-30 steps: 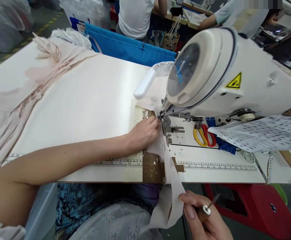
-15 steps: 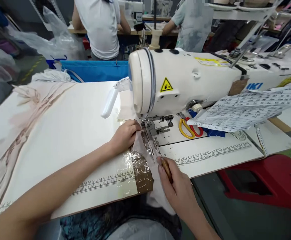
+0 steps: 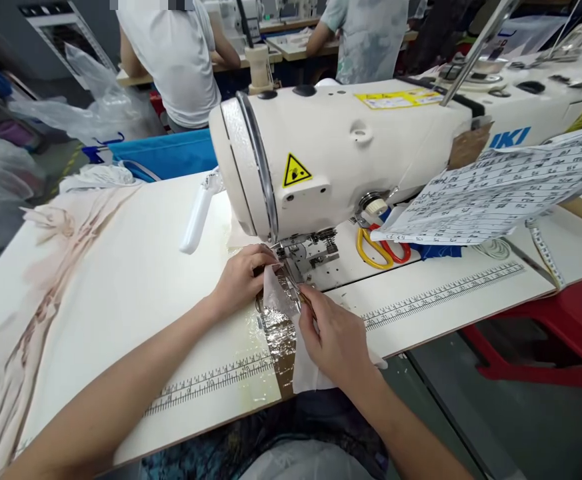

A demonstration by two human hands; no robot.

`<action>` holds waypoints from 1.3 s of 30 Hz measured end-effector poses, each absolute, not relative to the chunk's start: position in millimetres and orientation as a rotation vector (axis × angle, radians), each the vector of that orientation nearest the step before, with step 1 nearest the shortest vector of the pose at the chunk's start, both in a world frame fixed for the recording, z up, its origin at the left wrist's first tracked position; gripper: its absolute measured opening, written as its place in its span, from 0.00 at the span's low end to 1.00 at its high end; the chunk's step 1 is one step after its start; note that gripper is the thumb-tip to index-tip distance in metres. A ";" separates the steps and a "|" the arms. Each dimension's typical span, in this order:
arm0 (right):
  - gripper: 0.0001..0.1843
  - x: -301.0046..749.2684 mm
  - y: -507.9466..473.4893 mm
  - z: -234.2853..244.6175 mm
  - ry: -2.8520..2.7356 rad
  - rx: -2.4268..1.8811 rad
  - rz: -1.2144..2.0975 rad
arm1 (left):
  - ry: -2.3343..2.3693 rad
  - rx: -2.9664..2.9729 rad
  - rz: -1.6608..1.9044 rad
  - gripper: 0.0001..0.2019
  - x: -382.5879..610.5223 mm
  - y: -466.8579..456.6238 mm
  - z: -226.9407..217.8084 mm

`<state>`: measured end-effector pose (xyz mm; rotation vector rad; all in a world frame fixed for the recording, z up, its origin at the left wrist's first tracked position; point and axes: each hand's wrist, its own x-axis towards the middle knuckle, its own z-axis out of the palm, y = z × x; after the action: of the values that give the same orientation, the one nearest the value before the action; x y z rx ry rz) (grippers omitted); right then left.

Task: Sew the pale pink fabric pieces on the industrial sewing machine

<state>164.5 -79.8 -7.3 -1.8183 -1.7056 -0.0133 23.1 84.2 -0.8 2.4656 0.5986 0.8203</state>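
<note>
We pinch the cloth [image 3: 275, 299] with our left hand [image 3: 243, 277] fingers at the machine [image 3: 351, 153] foot, right hand [image 3: 335, 340] fingers closed on an awl [image 3: 301, 294], cloth lying on the surface [image 3: 121, 287] edge, scissors [image 3: 381, 251] beyond

Garment sewing workshop, white industrial sewing machine [image 3: 351, 153] on a wide desk [image 3: 135, 287] with printed measuring rulers [image 3: 441, 293], pale pink fabric [image 3: 45, 267] piled at its left, yellow-and-red scissors [image 3: 381, 248], two other workers [image 3: 175, 60] seated at sewing stations behind, clear plastic bags [image 3: 95, 107] of goods on the floor
</note>
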 end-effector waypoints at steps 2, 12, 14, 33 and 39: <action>0.18 164.2 -78.6 -7.3 -1.719 -1.814 -0.046 | 0.600 2.437 0.824 0.11 23.3 84.9 -1.0; 0.16 164.7 -78.6 -8.5 -1.703 -1.742 -0.177 | 0.619 2.393 0.796 0.12 23.9 86.9 0.3; 0.16 164.4 -78.3 -8.2 -1.710 -1.748 -0.180 | 0.621 2.389 0.782 0.12 23.9 87.1 0.6; 0.16 163.0 -76.1 -7.4 -1.723 -1.771 -0.187 | 0.623 2.558 0.814 0.05 25.9 82.8 -6.4; 0.17 164.1 -76.8 -8.6 -1.740 -1.762 -0.172 | 0.624 2.543 0.819 0.05 26.4 86.7 -9.5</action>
<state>164.1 -76.8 -8.6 -1.7615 -1.7398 -0.1717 26.4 86.7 -9.5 2.5432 0.6235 0.8193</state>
